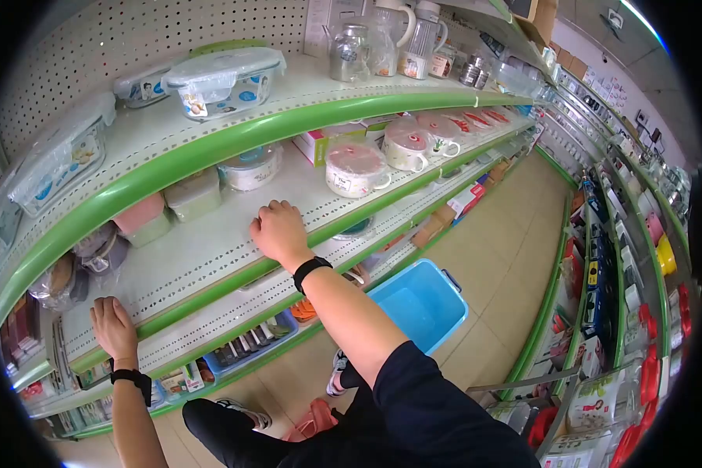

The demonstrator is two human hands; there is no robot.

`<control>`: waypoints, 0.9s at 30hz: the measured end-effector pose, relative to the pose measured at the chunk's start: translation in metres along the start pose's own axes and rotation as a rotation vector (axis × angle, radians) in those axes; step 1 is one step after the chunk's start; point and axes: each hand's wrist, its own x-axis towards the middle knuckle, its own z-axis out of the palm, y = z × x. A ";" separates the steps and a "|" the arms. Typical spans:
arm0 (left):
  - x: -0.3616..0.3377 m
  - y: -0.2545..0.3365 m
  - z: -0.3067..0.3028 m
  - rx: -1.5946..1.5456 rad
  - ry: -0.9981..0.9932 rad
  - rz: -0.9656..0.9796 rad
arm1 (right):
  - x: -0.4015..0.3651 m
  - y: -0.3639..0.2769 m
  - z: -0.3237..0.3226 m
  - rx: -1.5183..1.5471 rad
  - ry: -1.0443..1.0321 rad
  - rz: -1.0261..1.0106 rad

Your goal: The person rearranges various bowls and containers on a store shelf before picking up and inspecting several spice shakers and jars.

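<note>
My right hand (281, 232) rests on the middle shelf (203, 261), its fingers loosely bent and a little apart, with nothing held. A white lidded mug (356, 173) stands to its right, and a round container with a blue lid (249, 168) sits behind it. My left hand (114, 331) lies at the front edge of the same shelf, fingers apart on the surface and holding nothing. Near it, farther back, is a grey container in plastic wrap (104, 251). Both wrists wear black bands.
Glass food boxes (225, 86) and jugs (417, 47) occupy the upper shelf. More lidded mugs (407, 144) line the middle shelf at right. A blue tub (421, 300) stands on the floor beside my right arm. A pink item (316, 421) lies by my feet. Stocked racks (600, 257) border the aisle.
</note>
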 end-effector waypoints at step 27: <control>-0.003 -0.008 0.001 0.018 -0.044 0.024 | 0.000 0.000 -0.001 0.024 0.014 0.004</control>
